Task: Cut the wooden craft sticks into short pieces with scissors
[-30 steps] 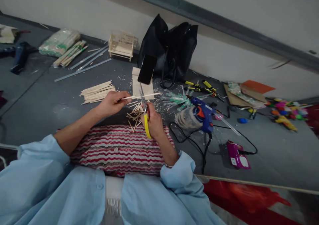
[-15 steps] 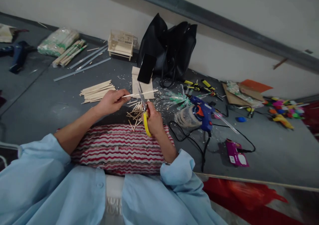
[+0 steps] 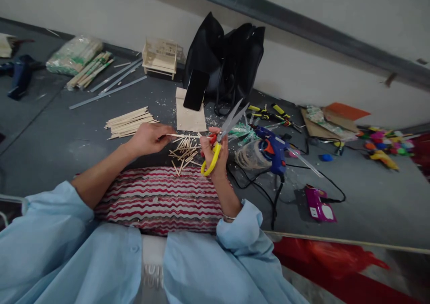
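Observation:
My left hand point(image 3: 150, 139) is closed on one end of a thin wooden stick point(image 3: 184, 136), which runs level towards my right hand point(image 3: 217, 154). Scissors point(image 3: 217, 145) with yellow and red handles sit in my right hand, blades apart and pointing up and away from the stick. The right fingers also reach the stick's far end; whether they pinch it is hard to make out. Below the stick lies a pile of short cut sticks point(image 3: 184, 154). A bundle of long sticks point(image 3: 129, 122) rests beyond my left hand.
A striped cushion point(image 3: 157, 201) lies against the table edge. Behind are a phone point(image 3: 196, 90) on a wooden piece point(image 3: 190, 118), a black bag point(image 3: 223, 62) and a small wooden model point(image 3: 160, 57). To the right, a blue glue gun point(image 3: 275, 149) with a trailing cable rests on a plastic tub point(image 3: 251, 156).
The scissors have come off the stick and swung right, their blades now further apart and pointing up to the right. My right hand has turned, its fingers now at the stick's end.

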`<state>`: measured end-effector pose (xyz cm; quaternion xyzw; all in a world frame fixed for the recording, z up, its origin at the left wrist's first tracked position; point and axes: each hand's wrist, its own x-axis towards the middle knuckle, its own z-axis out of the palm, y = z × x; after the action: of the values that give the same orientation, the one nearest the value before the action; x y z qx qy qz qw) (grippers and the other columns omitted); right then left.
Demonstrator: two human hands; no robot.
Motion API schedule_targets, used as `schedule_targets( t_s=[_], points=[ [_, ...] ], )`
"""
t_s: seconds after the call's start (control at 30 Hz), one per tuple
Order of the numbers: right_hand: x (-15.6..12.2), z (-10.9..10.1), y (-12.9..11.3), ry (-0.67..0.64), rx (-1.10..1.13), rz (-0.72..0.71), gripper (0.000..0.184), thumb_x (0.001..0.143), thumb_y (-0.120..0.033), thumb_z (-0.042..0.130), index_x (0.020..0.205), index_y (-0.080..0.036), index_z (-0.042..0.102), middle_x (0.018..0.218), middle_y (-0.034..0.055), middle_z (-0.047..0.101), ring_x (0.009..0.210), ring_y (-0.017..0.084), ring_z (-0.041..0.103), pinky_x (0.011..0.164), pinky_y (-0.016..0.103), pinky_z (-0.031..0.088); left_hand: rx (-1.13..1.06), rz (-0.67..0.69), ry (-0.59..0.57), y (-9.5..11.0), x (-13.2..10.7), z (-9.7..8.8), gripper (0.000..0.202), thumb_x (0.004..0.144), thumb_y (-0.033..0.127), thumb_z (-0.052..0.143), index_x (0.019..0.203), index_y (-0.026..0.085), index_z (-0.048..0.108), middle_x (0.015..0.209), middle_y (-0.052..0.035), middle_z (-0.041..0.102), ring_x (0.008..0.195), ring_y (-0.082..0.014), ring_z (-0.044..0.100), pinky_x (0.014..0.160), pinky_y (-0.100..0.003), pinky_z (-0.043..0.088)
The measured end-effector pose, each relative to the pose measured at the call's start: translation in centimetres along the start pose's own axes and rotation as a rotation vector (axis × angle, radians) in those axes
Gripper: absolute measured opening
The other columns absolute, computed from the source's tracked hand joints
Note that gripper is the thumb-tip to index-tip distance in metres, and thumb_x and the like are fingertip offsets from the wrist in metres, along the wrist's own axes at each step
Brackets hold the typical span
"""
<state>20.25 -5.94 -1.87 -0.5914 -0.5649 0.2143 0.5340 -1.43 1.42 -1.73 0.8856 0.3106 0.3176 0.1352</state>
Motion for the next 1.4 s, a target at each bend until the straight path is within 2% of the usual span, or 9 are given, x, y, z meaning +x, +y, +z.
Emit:
schedule_targets(
  t_s=[0.1, 0.2, 0.43, 0.57, 0.77, 0.87, 1.03, 1.2, 1.4],
  points=[
    [0.3, -0.1, 0.2, -0.016, -0.07, -0.021, 0.031, 0.086, -0.043, 0.062, 0.107, -0.021, 0.056, 0.078, -0.0019, 0.056, 0.068, 0.013, 0.056, 0.067, 0.027, 0.05, 0.043, 0.08, -0.014, -0.2, -0.2, 0.2, 0.027, 0.092, 0.03, 0.047, 0.091, 0.018, 0.071, 0.08, -0.0029, 0.075, 0.068, -0.0126, 0.066, 0.058, -0.022, 0.038],
    [0.4, -0.2, 0.1, -0.097, -0.137, -0.048, 0.028, 0.086, -0.043, 0.061, 0.102, -0.021, 0.059, 0.075, -0.0029, 0.057, 0.063, 0.012, 0.053, 0.064, 0.025, 0.048, 0.1, 0.082, -0.028, -0.2, -0.2, 0.3, 0.028, 0.093, 0.034, 0.048, 0.089, 0.018, 0.071, 0.082, -0.0033, 0.076, 0.069, -0.013, 0.067, 0.057, -0.022, 0.037],
    [0.0, 0.0, 0.0, -0.14, -0.302, -0.012, 0.03, 0.09, -0.044, 0.054, 0.109, -0.021, 0.059, 0.08, -0.0004, 0.062, 0.071, 0.015, 0.058, 0.069, 0.025, 0.047, 0.206, -0.106, -0.192, 0.6, 0.1, 0.2, 0.033, 0.092, 0.038, 0.048, 0.084, 0.019, 0.074, 0.075, -0.0049, 0.074, 0.067, -0.0176, 0.066, 0.056, -0.026, 0.032],
    [-0.2, 0.0, -0.3, -0.13, -0.326, -0.012, 0.028, 0.092, -0.039, 0.052, 0.113, -0.021, 0.059, 0.087, 0.0025, 0.066, 0.078, 0.017, 0.062, 0.071, 0.027, 0.047, 0.276, -0.171, -0.221, 1.5, 0.4, -0.1, 0.031, 0.089, 0.037, 0.049, 0.082, 0.02, 0.074, 0.073, -0.0051, 0.074, 0.064, -0.0189, 0.064, 0.054, -0.027, 0.029],
    [-0.3, 0.1, -0.1, -0.161, -0.415, 0.001, 0.026, 0.091, -0.032, 0.052, 0.113, -0.022, 0.061, 0.079, 0.0014, 0.065, 0.067, 0.017, 0.06, 0.065, 0.026, 0.044, 0.341, -0.236, -0.278, 2.5, 0.6, -0.1, 0.025, 0.085, 0.031, 0.052, 0.08, 0.021, 0.074, 0.074, -0.0062, 0.073, 0.064, -0.0204, 0.062, 0.053, -0.027, 0.027],
    [0.0, -0.1, 0.2, -0.144, -0.391, -0.019, 0.025, 0.092, -0.034, 0.05, 0.111, -0.021, 0.06, 0.079, 0.0008, 0.064, 0.065, 0.015, 0.057, 0.065, 0.025, 0.043, 0.202, -0.227, -0.22, 1.7, 0.6, -0.2, 0.028, 0.087, 0.035, 0.052, 0.078, 0.019, 0.072, 0.066, -0.0046, 0.068, 0.059, -0.0173, 0.057, 0.053, -0.026, 0.026],
    [0.7, -1.0, 0.1, -0.075, -0.363, -0.043, 0.028, 0.091, -0.041, 0.053, 0.106, -0.019, 0.061, 0.077, 0.0004, 0.062, 0.063, 0.013, 0.053, 0.066, 0.025, 0.044, -0.287, -0.277, -0.041, -0.1, 0.6, -0.6, 0.038, 0.087, 0.046, 0.055, 0.07, 0.014, 0.067, 0.053, 0.0018, 0.048, 0.051, -0.0091, 0.04, 0.05, -0.023, 0.027],
    [0.5, -0.8, -0.3, -0.244, -0.312, -0.041, 0.032, 0.09, -0.042, 0.055, 0.113, -0.02, 0.06, 0.088, 0.0025, 0.067, 0.074, 0.015, 0.06, 0.073, 0.027, 0.047, -0.635, -0.319, 0.053, 0.4, 0.7, -0.3, 0.039, 0.082, 0.05, 0.064, 0.086, 0.013, 0.073, 0.067, -0.0017, 0.061, 0.059, -0.0098, 0.047, 0.054, -0.022, 0.036],
    [-0.1, -0.3, -0.7, -0.293, -0.324, -0.113, 0.033, 0.09, -0.039, 0.057, 0.116, -0.018, 0.061, 0.095, 0.0059, 0.068, 0.082, 0.017, 0.061, 0.081, 0.028, 0.047, -0.707, -0.39, 0.13, 0.9, 0.8, -0.1, 0.042, 0.076, 0.054, 0.071, 0.089, 0.014, 0.076, 0.075, -0.005, 0.07, 0.064, -0.0108, 0.054, 0.058, -0.022, 0.044]
  ],
)
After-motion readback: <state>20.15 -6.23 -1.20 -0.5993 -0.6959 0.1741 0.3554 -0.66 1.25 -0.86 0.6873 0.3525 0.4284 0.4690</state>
